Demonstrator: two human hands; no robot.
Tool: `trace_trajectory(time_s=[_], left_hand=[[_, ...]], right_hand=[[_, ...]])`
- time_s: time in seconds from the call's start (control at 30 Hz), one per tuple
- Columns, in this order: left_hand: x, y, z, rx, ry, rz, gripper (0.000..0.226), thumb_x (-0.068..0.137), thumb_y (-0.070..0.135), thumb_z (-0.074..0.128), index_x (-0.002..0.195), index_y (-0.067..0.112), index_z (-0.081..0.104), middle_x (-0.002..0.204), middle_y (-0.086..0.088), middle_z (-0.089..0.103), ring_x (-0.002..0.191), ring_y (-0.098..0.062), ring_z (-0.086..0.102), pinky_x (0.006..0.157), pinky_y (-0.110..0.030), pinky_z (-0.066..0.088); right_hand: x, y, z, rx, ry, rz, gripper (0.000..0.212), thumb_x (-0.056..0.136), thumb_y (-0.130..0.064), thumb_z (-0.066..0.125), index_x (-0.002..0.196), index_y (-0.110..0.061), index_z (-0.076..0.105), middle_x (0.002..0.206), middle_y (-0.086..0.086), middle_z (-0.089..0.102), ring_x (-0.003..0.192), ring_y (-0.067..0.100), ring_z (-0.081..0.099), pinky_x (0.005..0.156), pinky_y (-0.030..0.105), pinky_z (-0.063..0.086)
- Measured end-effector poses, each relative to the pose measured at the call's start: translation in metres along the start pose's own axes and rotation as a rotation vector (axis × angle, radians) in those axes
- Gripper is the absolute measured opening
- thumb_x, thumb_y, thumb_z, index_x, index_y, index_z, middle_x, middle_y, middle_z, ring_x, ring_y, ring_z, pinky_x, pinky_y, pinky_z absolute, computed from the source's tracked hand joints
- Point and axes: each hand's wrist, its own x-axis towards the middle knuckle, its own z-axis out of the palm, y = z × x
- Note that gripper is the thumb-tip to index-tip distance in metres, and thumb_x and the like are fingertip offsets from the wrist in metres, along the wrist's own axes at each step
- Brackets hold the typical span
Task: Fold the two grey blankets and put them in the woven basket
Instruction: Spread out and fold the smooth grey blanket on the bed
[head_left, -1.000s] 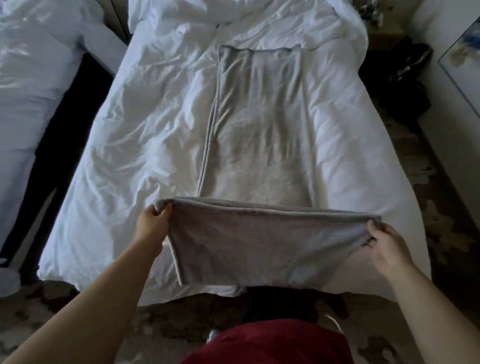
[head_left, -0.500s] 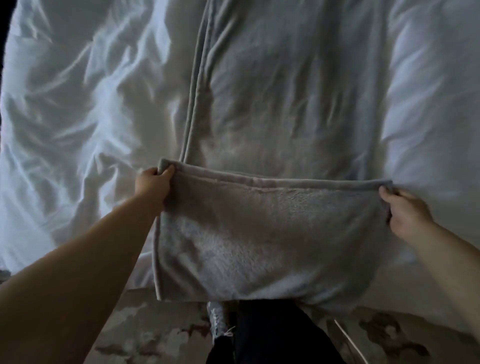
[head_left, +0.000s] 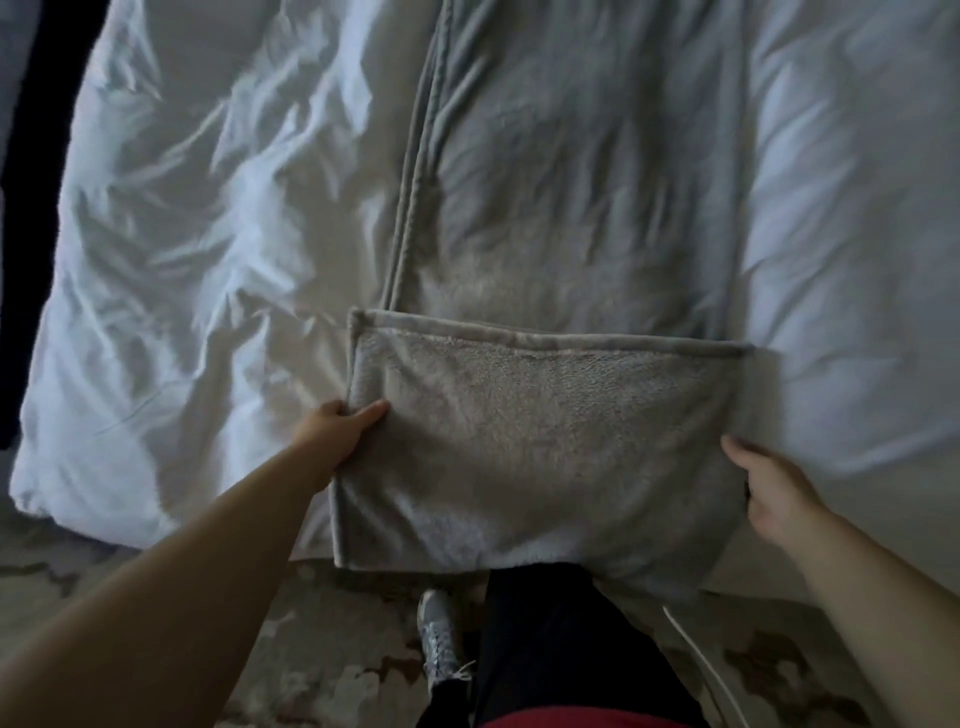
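A long grey blanket (head_left: 571, 208) lies lengthwise down the middle of the white bed (head_left: 208, 234). Its near end is folded back on itself, and the folded flap (head_left: 540, 441) lies flat with its hem across the blanket. My left hand (head_left: 337, 428) pinches the flap's left edge, thumb on top. At the flap's right edge my right hand (head_left: 769, 493) curls its fingers around the cloth. The blanket's near fold hangs over the bed's front edge. No second blanket or woven basket is in view.
The bed's crumpled white duvet spreads left and right of the blanket. A patterned carpet (head_left: 322, 649) lies in front of the bed, with my dark trouser leg and grey shoe (head_left: 439, 639) on it. A white cable (head_left: 701, 660) runs along the floor.
The flap's hem has been laid down on the blanket. Both hands have slid back from its top corners to the flap's side edges, nearer me. The camera has leaned in closer.
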Motion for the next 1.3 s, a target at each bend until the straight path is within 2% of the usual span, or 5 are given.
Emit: trace_trajectory(time_s=[0.2, 0.47, 0.7, 0.97, 1.3], left_hand=[[-0.043, -0.079, 0.009, -0.149, -0.092, -0.093, 0.057, 0.077, 0.042, 0.075, 0.122, 0.009, 0.06, 0.099, -0.003, 0.065, 0.087, -0.02, 0.062, 0.078, -0.031, 0.051], [-0.084, -0.148, 0.033, -0.363, -0.175, -0.207, 0.019, 0.084, 0.018, 0.071, 0.099, 0.01, 0.063, 0.075, -0.003, 0.072, 0.063, -0.016, 0.067, 0.05, -0.02, 0.052], [-0.119, -0.129, 0.004, -1.152, -0.029, -0.251, 0.028, 0.093, 0.019, 0.059, 0.121, 0.014, 0.054, 0.1, -0.005, 0.063, 0.091, -0.017, 0.063, 0.074, -0.035, 0.054], [-0.188, -0.081, -0.038, -1.406, -0.08, -0.151, 0.039, 0.095, 0.023, 0.056, 0.131, 0.01, 0.048, 0.135, -0.007, 0.053, 0.114, -0.019, 0.057, 0.08, -0.034, 0.05], [-0.263, -0.097, -0.083, -1.671, -0.24, 0.026, 0.023, 0.093, 0.032, 0.059, 0.096, 0.009, 0.059, 0.097, -0.003, 0.063, 0.088, -0.014, 0.062, 0.08, -0.029, 0.053]], right_hand=[[-0.022, 0.1, -0.023, -0.024, -0.044, 0.159, 0.039, 0.09, -0.025, 0.063, 0.125, -0.012, 0.057, 0.111, 0.003, 0.068, 0.1, 0.024, 0.063, 0.079, 0.039, 0.05], [-0.02, 0.157, -0.049, -0.025, -0.071, 0.288, 0.046, 0.083, -0.014, 0.069, 0.126, -0.026, 0.053, 0.125, -0.006, 0.054, 0.121, 0.017, 0.045, 0.102, 0.041, 0.032], [-0.081, 0.132, -0.075, 0.171, -0.053, 0.136, 0.016, 0.095, -0.009, 0.053, 0.104, -0.02, 0.061, 0.101, 0.001, 0.065, 0.092, 0.018, 0.06, 0.078, 0.037, 0.049], [-0.182, 0.098, -0.078, 0.324, 0.023, -0.096, 0.017, 0.099, -0.01, 0.047, 0.089, -0.019, 0.057, 0.062, -0.007, 0.069, 0.062, 0.011, 0.063, 0.06, 0.027, 0.046], [-0.289, 0.111, -0.08, 0.753, -0.025, -0.36, 0.014, 0.1, -0.012, 0.047, 0.095, -0.017, 0.059, 0.119, -0.001, 0.056, 0.107, 0.016, 0.053, 0.099, 0.036, 0.038]])
